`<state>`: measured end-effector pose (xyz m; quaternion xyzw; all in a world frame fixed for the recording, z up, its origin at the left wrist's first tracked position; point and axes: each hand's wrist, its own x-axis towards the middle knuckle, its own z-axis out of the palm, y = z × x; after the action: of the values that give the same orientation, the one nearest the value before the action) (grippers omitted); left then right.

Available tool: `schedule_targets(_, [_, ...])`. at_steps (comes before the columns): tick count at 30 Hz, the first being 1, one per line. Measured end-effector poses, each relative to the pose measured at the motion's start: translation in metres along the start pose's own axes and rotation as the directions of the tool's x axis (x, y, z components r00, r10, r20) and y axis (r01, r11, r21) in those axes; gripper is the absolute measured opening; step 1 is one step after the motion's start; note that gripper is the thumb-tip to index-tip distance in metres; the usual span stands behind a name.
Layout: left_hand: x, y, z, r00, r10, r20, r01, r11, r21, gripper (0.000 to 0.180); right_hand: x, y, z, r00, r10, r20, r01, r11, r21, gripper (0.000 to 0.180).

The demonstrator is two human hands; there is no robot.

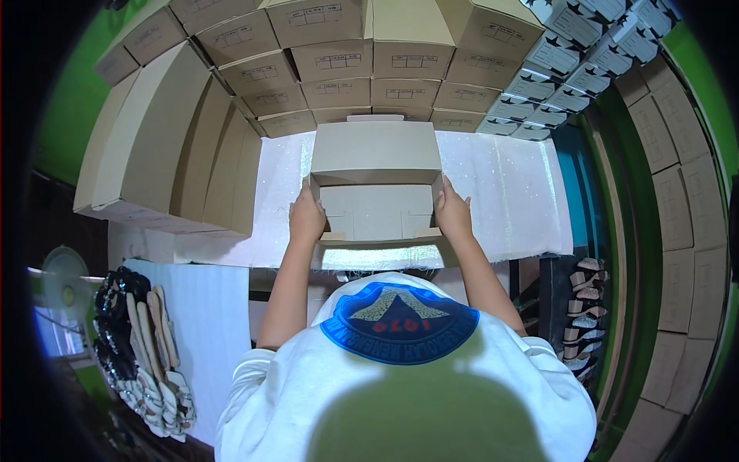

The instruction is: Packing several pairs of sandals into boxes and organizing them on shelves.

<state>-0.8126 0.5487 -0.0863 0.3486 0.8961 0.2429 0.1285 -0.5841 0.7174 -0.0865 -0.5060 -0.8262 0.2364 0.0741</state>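
Observation:
A light brown cardboard box (376,212) lies before me with its top open, and its bare inside shows. The hinged lid (376,146) stands raised on the far side, with a narrow tuck flap (375,118) beyond it. Small cut flaps stick up at the near corners. My left hand (307,215) grips the box's left wall, and my right hand (453,212) grips the right wall at about the same height. Some of the fingers are hidden against the outside of the walls. Under the box is a sparkly white cloth (508,189) that covers the table.
Stacked brown boxes (331,58) line the far side, with star-patterned boxes (554,54) at far right. Large cardboard boxes (154,146) stand at left. Sandals (154,354) lie on a white surface at lower left. More shoes (585,316) and boxes (677,215) are at right.

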Motion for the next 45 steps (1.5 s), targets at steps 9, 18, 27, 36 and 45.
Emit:
schedule_targets(9, [0.010, -0.025, 0.012, 0.998, 0.034, 0.062, -0.013, 0.949, -0.315, 0.058, 0.002, 0.001, -0.008, 0.999, 0.012, 0.051, -0.023, 0.979, 0.203, 0.045])
schedule_targets(18, [-0.022, -0.013, -0.028, 0.986, 0.160, -0.055, -0.147, 0.970, 0.192, 0.075, -0.028, 0.004, -0.031, 0.978, -0.205, -0.049, 0.194, 0.966, -0.169, 0.045])
schedule_targets(27, [-0.064, -0.011, -0.035, 0.918, 0.396, 0.034, -0.395, 0.900, 0.185, 0.020, -0.059, 0.013, -0.032, 0.891, -0.453, 0.035, 0.454, 0.885, -0.102, 0.009])
schedule_targets(36, [-0.068, -0.035, 0.001, 0.867, 0.498, -0.027, -0.492, 0.862, 0.122, 0.019, -0.069, 0.030, -0.008, 0.809, -0.586, -0.052, 0.583, 0.810, -0.065, 0.010])
schedule_targets(45, [-0.075, -0.038, 0.006, 0.849, 0.528, -0.026, -0.522, 0.844, 0.124, 0.031, -0.072, 0.021, -0.006, 0.908, -0.417, -0.049, 0.419, 0.907, 0.049, 0.019])
